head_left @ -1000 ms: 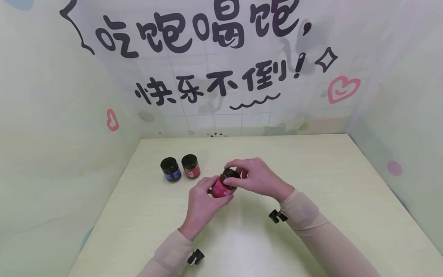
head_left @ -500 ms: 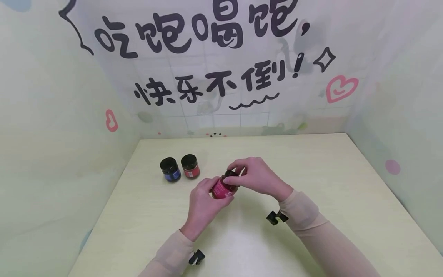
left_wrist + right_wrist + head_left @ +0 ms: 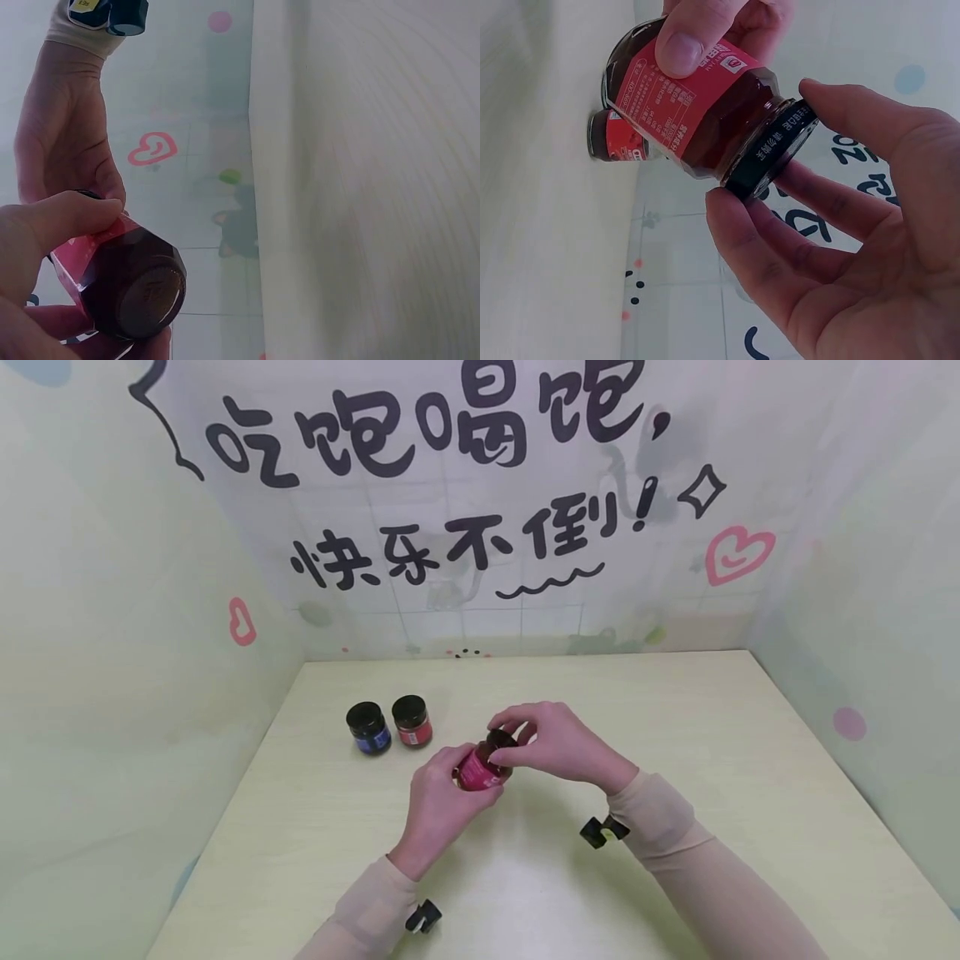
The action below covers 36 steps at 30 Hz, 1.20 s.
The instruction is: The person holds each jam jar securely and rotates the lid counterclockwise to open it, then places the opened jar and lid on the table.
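Observation:
A jam jar (image 3: pixel 477 772) with a red label hangs tilted above the table, its black lid (image 3: pixel 501 740) toward the right. My left hand (image 3: pixel 444 795) grips the glass body, thumb on the label side. The thumb and fingertips of my right hand (image 3: pixel 561 740) pinch the lid's rim, seen close in the right wrist view around the dark lid (image 3: pixel 771 150). The lid sits at the jar's mouth; whether it is loose I cannot tell. In the left wrist view the jar's base (image 3: pixel 152 300) faces the camera, and the lid is mostly hidden.
Two more jars with black lids stand upright on the table's left: a blue-labelled jar (image 3: pixel 373 742) and a red-labelled jar (image 3: pixel 416 732) beside it. The pale table (image 3: pixel 660 710) meets printed cloth walls (image 3: pixel 420 627) at the back and sides.
The jar stays almost in place. My right fingers and thumb have shifted a little around the lid, and more of the dark lid shows now than half a second ago.

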Available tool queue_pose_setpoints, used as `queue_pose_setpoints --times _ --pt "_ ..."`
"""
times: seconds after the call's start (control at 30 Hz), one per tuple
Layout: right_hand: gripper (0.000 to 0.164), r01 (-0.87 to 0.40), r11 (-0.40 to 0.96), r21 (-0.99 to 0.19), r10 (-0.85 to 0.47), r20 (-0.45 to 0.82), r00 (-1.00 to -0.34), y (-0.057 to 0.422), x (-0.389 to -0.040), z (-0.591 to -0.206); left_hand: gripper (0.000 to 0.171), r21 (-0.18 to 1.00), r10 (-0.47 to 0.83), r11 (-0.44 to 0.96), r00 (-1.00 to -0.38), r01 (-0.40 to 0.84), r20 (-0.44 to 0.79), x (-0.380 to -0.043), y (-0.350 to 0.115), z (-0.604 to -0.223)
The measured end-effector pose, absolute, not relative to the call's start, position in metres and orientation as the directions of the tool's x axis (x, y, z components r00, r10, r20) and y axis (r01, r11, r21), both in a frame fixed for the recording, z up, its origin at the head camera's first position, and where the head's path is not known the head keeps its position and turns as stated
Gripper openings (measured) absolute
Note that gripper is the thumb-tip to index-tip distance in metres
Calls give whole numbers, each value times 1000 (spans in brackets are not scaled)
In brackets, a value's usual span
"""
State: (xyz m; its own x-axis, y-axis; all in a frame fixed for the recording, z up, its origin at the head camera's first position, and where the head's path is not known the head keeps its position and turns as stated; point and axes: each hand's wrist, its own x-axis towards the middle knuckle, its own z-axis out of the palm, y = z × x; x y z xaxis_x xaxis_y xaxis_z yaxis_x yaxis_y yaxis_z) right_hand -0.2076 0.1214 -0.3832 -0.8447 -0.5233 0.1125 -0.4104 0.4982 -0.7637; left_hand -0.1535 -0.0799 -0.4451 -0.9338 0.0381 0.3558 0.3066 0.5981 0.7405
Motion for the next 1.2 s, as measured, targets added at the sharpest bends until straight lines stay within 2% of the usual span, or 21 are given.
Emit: queue_pose_setpoints --times 0.4,0.7,1.2 --pt "34 -424 430 -797 -515 169 -841 125 -205 -383 56 806 6 533 -954 255 298 -156 -83 -445" --pt "39 -388 405 -828 -433 200 -879 131 -207 -386 56 830 -24 503 -956 241 292 -158 -87 -446" --pt "36 -339 458 -821 -323 202 -925 154 -212 -407 58 883 -87 449 -976 139 198 -166 -103 -452"
